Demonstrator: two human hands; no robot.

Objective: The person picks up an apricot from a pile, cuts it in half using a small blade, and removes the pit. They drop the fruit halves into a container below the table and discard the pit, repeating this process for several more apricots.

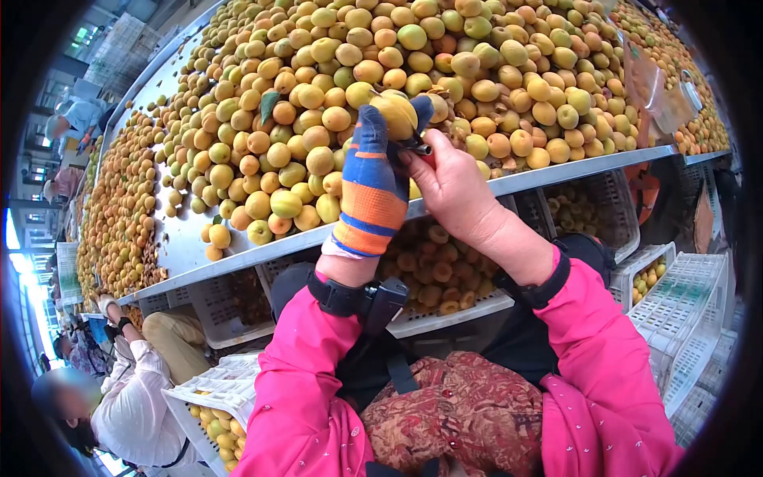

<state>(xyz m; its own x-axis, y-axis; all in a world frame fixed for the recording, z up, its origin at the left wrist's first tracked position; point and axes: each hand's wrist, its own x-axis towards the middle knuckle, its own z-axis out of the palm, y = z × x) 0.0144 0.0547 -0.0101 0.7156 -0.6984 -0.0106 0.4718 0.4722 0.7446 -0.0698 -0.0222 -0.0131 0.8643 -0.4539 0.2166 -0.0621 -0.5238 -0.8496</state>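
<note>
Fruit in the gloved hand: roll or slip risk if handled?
The fruit would likely roll if set down and pushed, given its rounded shape. Its skin looks fairly smooth, so it might slip, though the fabric glove on the left hand probably helps grip.

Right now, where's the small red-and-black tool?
Head view, just above centre: the tool is in the bare right hand, pictured just below the fruit held in the gloved left hand.
</note>
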